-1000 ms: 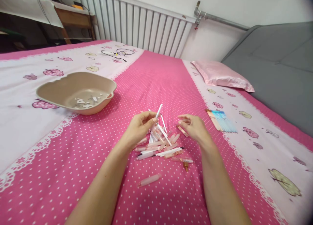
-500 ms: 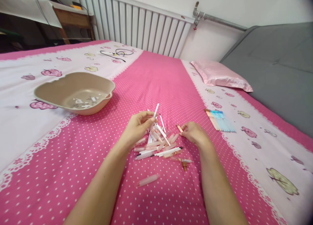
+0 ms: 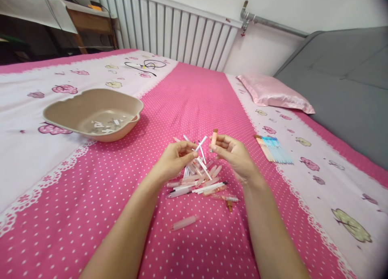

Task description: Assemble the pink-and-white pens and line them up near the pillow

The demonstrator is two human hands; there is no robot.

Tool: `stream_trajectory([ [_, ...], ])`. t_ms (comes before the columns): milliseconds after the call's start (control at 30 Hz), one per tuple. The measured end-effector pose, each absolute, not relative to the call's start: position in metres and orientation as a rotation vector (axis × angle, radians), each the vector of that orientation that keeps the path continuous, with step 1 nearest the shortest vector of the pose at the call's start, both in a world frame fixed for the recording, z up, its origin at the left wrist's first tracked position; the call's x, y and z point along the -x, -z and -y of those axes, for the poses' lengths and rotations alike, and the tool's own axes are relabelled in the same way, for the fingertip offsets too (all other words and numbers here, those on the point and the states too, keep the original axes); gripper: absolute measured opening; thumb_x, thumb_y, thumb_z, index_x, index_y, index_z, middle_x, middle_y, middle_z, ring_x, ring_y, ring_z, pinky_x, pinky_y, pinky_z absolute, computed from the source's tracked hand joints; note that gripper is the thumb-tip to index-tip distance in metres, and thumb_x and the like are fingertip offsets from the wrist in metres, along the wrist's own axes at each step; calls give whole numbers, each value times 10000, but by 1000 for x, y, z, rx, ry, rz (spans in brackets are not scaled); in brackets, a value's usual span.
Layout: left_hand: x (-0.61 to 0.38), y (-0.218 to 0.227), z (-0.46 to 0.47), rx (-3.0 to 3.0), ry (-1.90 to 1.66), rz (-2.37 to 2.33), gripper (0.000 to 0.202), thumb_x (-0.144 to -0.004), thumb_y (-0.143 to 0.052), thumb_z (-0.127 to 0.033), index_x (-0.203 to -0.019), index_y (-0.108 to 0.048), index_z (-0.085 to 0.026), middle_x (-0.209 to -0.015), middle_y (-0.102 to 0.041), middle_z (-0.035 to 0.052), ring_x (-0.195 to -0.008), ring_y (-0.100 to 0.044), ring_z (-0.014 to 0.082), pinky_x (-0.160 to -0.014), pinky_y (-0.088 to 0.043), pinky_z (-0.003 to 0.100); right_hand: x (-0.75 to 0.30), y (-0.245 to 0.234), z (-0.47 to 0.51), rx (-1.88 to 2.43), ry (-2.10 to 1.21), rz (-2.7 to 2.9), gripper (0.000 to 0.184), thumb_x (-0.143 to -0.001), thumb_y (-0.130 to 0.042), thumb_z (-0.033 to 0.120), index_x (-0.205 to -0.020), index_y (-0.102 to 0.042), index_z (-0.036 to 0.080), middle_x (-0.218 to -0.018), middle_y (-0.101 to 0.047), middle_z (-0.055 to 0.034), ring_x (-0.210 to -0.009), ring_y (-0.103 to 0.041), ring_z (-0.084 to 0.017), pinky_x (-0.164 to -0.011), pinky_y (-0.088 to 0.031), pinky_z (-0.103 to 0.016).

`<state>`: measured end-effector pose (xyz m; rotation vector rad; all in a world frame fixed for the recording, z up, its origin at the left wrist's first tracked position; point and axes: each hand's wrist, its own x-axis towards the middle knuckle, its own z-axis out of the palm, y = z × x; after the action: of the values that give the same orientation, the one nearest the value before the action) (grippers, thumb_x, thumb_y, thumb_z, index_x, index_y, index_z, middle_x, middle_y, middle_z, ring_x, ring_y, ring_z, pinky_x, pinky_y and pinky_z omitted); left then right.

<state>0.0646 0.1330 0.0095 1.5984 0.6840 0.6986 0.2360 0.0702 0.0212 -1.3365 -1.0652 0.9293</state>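
Two bare hands show in the head view, above a pink polka-dot fabric bed (image 3: 194, 97). The left hand (image 3: 175, 159) pinches one slim white plastic stick (image 3: 201, 143), tilted; the right hand (image 3: 235, 153) pinches one short pale-orange barrel (image 3: 214, 138) with a brown end, nearly upright. Both pieces sit raised over the heap, probably gripped low to leave their upper ends free. Beneath lies one heap of translucent pink tubes and white sticks (image 3: 197, 181), too overlapped to count. Nearer lie one frosted pink tube (image 3: 184, 222) and one small brown piece (image 3: 229, 206). Toward the headboard edge, one row of orange and blue pens (image 3: 275, 150) lies aligned, perhaps for tidiness, uncountable. Toward the opposite edge, one tan plastic basin (image 3: 72, 109) contains white scraps (image 3: 106, 127), likely to spare the bed.
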Motion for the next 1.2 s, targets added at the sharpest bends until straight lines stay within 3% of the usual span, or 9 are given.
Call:
stream_trajectory([
  [167, -64, -7, -135, -1666, -667, -662, 178, -739, -615, -286, -826, -635, -132, -767, -654, 27, -688, -584, 113, -658, -458, 243, -234, -17, -71, 1467, -990, 1192, 389, -654, -727, 310, -991, -595, 165, -844, -613, -29, -756, -592, -132, -675, -480, -272],
  [367, -63, 2, -139, -1740, -664, -737, 183, -752, -599, -279, -857, -637, -134, -771, -671, 35, -685, -606, 128, -632, -463, 238, -239, 1, -75, 1814, -948, 1410, 406, -691, -675, 273, -1070, -581, 165, -759, -623, -26, -674, -599, -163, -599, -462, -285],
  [633, -65, 10, -141, -1939, -640, -737, 193, -788, -543, -282, -881, -646, -148, -786, -687, 45, -689, -624, 139, -621, -462, 239, -232, -13, -73, 1404, -1088, 1421, 324, -743, -645, 371, -1007, -634, 183, -857, -647, -32, -810, -600, -147, -737, -465, -283],
  [933, -63, -1, -139, -1996, -665, -755, 193, -777, -539, -282, -871, -652, -158, -803, -687, 36, -704, -607, 135, -675, -464, 252, -234, -15, -76, 1246, -819, 1081, 234, -752, -636, 422, -806, -672, 197, -664, -593, 19, -589, -526, -74, -531, -417, -193],
  [1200, -55, -7, -138, -2314, -465, -1302, 264, -796, -495, -332, -911, -668, -169, -855, -685, 103, -780, -607, 226, -697, -420, 314, -258, -23, -74, 1123, -522, 690, 351, -682, -667, 514, -782, -609, 182, -590, -518, 61, -481, -452, -39, -434, -345, -150],
])
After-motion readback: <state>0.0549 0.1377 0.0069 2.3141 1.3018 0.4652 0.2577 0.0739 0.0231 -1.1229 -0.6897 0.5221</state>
